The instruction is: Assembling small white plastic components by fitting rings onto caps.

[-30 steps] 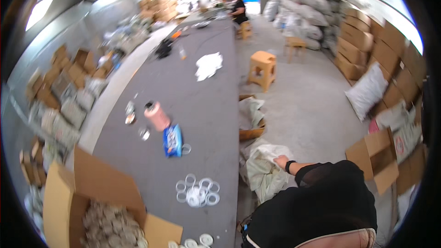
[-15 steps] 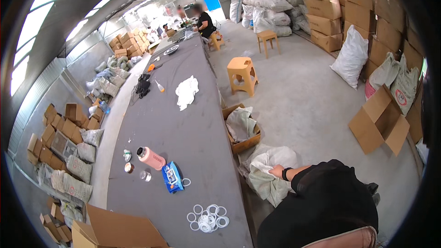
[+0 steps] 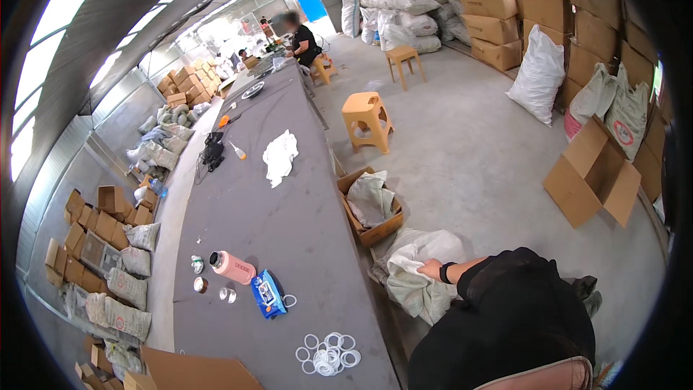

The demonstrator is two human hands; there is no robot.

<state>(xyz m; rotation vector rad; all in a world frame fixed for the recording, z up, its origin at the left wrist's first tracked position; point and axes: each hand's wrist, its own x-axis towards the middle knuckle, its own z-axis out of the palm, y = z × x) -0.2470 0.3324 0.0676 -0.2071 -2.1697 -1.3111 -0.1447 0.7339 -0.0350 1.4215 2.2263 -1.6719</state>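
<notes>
My right hand point(image 3: 431, 269), with a black band at the wrist, is closed on the upper edge of a whitish woven sack point(image 3: 419, 295). The sack lies crumpled on the floor beside the long table. What is inside it cannot be seen. My black sleeve and clothing fill much of the lower right. My left hand is not in view. On the tabletop nearby lies a loose pile of white rings point(image 3: 328, 355).
The grey-covered table point(image 3: 238, 245) bears a pink bottle point(image 3: 232, 267), a blue packet point(image 3: 268, 295) and a white cloth point(image 3: 280, 157). An open carton point(image 3: 369, 225) stands beside it. Stools point(image 3: 366, 121), cartons point(image 3: 595, 173) and sacks stand farther off. A person sits at the far end.
The view has shifted slightly, so the table and the floor items sit a little differently. My right hand keeps its grip on the sack, whose folds have changed a little.
</notes>
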